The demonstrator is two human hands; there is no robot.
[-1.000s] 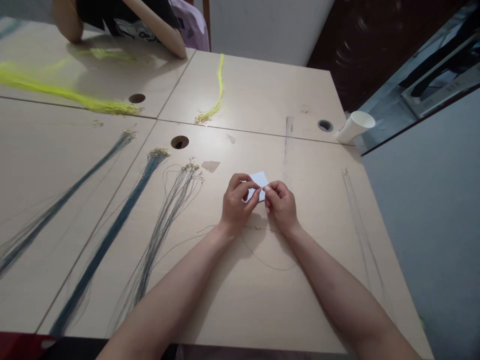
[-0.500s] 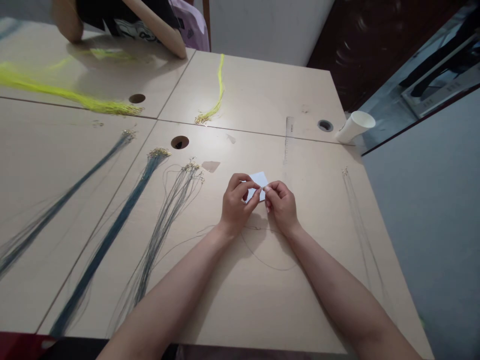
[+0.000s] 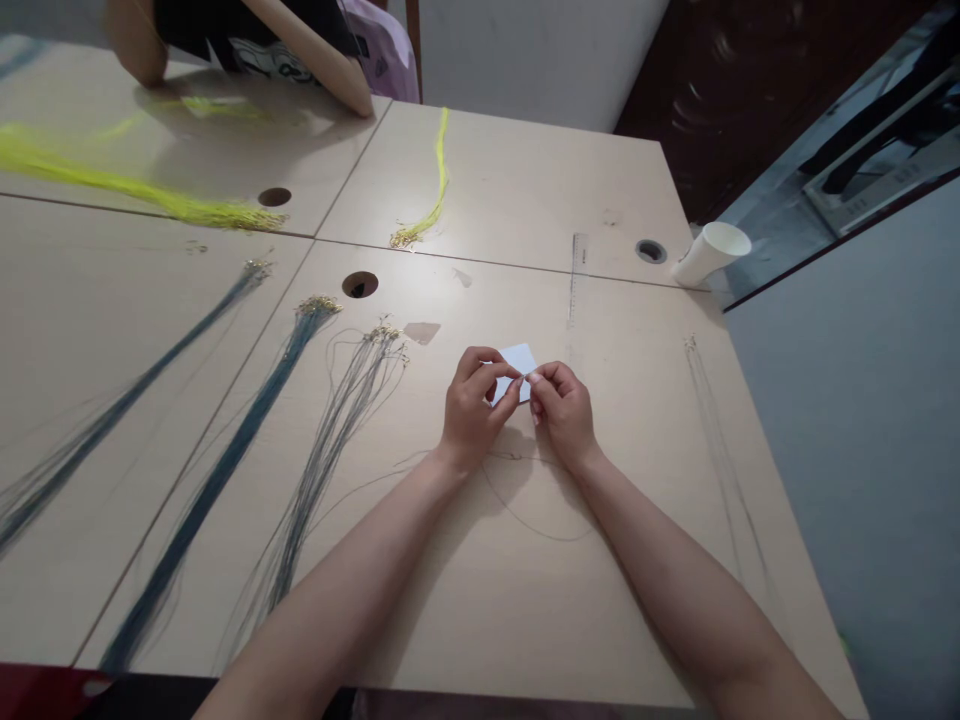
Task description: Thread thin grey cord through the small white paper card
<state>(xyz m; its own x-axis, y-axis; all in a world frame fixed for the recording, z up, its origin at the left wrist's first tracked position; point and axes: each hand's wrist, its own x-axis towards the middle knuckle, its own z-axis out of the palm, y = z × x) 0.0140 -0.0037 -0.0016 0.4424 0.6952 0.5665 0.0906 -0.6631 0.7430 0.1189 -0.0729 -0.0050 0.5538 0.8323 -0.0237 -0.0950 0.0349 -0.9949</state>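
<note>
Over a small white square of paper, my left hand and my right hand meet with thumbs and forefingers pinched. What sits between the fingertips is too small to make out. Beneath my wrists a thin grey cord curves across the tabletop. To the left of my hands lies a loose bundle of grey cords with gold-coloured metal ends.
Two blue-grey cord bundles lie further left. Yellow cord bundles are at the back. A clear ruler, a white cup and a few cords are on the right. Another person's arm rests across the table.
</note>
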